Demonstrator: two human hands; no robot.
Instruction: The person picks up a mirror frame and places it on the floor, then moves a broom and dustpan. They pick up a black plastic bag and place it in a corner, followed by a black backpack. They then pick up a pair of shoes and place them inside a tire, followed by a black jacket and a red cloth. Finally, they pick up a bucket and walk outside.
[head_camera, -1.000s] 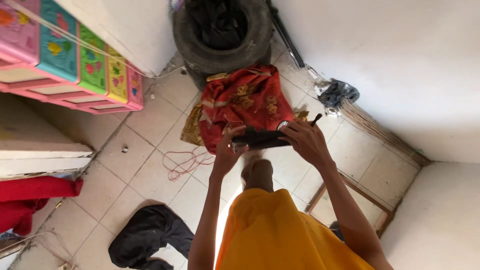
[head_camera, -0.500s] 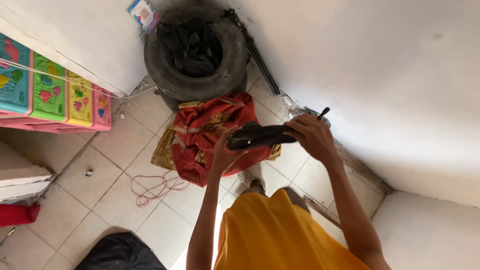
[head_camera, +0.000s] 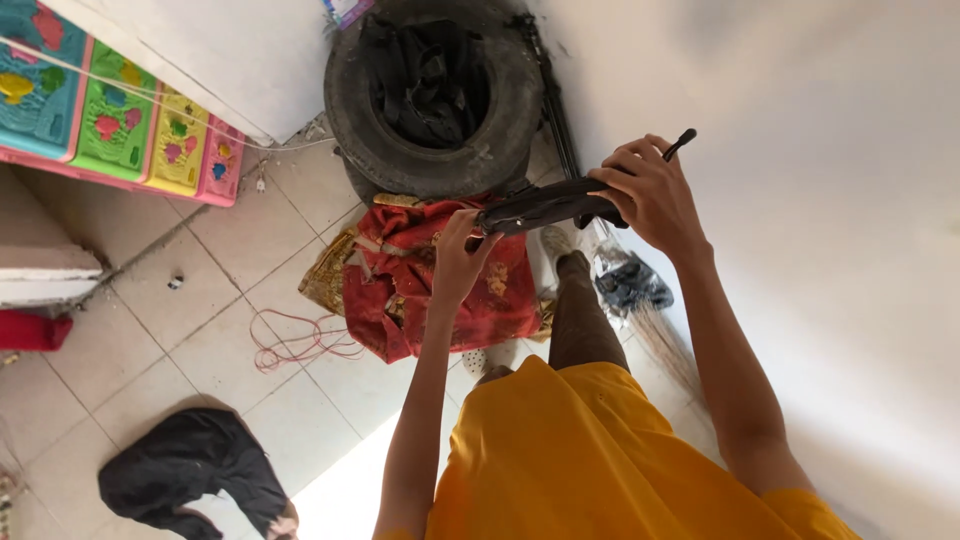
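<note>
Above the red cloth (head_camera: 440, 280) on the tiled floor (head_camera: 200, 310), both hands grip a long black strap (head_camera: 545, 205) held level in the air — left hand (head_camera: 462, 255) pinching its near end, right hand (head_camera: 650, 195) closed round the far end (a thin black tip pokes past the fingers). A tyre (head_camera: 430, 105) stands just beyond.

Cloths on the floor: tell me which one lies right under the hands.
The red patterned cloth, spread by the tyre beneath both hands. The black cloth lies apart, lower left.
</note>
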